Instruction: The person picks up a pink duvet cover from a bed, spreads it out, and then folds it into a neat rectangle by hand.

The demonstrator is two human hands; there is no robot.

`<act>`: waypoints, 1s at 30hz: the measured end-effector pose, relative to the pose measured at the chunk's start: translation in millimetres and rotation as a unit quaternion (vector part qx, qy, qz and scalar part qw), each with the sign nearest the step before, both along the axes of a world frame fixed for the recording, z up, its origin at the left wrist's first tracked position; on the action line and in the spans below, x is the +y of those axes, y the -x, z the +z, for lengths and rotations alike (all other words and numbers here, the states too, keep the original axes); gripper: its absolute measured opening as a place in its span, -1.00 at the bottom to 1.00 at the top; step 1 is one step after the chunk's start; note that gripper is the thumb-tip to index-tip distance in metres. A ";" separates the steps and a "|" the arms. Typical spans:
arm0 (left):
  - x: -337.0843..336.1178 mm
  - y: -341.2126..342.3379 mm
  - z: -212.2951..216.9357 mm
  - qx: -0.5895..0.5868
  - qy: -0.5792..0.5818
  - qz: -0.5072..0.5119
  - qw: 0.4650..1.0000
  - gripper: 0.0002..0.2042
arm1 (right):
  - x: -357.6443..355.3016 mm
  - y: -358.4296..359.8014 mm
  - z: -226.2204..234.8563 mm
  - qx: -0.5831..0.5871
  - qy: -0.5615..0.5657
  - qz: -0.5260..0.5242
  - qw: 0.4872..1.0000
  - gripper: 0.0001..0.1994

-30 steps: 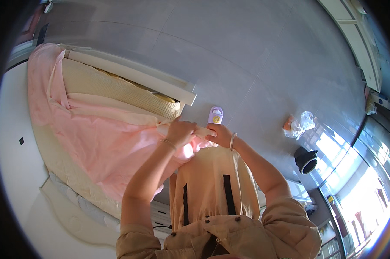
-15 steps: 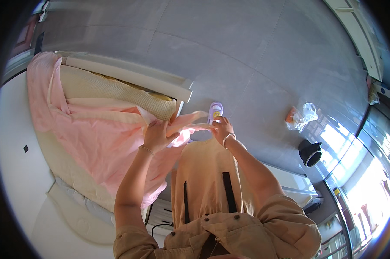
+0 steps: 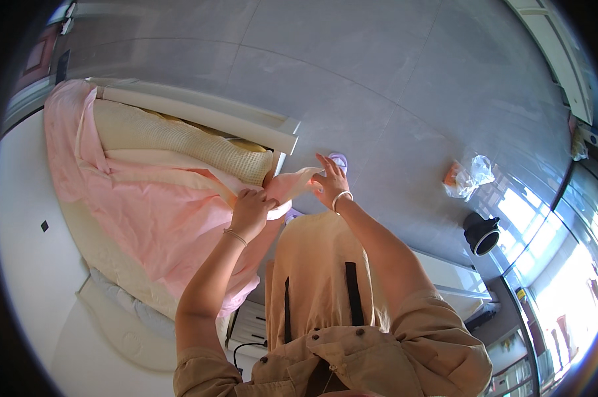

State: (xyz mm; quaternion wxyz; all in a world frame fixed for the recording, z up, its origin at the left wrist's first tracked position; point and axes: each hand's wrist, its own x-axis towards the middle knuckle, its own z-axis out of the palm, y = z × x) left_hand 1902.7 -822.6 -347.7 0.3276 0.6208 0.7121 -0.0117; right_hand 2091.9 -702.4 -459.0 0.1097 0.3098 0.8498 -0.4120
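Pink cloth (image 3: 153, 212): left hand (image 3: 249, 210) clamped on its edge, right hand (image 3: 330, 185) pinching the end by fingertips; a loosened pinch could drop it toward the floor (image 3: 325, 79)

A white bed frame (image 3: 193, 112) borders the grey tiled floor (image 3: 352, 73), bright light (image 3: 570, 311) at right.
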 end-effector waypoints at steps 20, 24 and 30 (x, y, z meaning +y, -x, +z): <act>-387.0 -87.1 26.3 0.183 0.017 0.748 0.638 -0.69 | -23.3 -65.5 73.6 -0.059 0.421 -0.287 0.858 -0.60; -474.6 -119.2 46.1 0.239 0.108 0.808 0.528 -0.66 | -21.7 -92.6 66.1 0.180 0.277 -0.088 0.940 -0.46; -577.0 -54.4 30.9 0.266 0.011 0.826 0.497 -0.56 | -40.3 -34.2 144.5 -0.074 0.244 -0.315 0.914 -0.37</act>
